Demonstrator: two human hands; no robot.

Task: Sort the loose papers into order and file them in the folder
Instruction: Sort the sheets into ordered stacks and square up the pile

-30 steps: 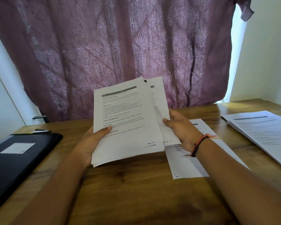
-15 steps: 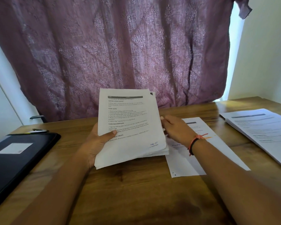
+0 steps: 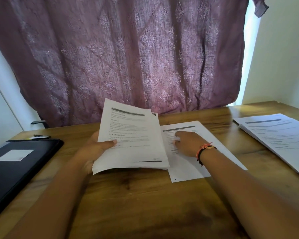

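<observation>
My left hand (image 3: 95,149) grips a stack of printed papers (image 3: 133,140) from its left edge, thumb on top, holding it tilted above the wooden table (image 3: 145,195). My right hand (image 3: 188,142) rests on a single printed sheet (image 3: 197,163) that lies flat on the table just right of the stack; its fingers are loosely bent and partly hidden behind the stack's edge. A closed black folder (image 3: 16,169) with a white label lies at the table's left. Another pile of printed papers (image 3: 276,137) sits at the far right.
A purple patterned curtain (image 3: 119,57) hangs behind the table's far edge. A pen or clip (image 3: 41,136) lies just beyond the folder. White walls stand on both sides. Bare wood shows in front of my arms.
My right hand has let go of the stack's right edge and dropped onto the single sheet on the table. The stack has tipped lower and now sits in my left hand alone.
</observation>
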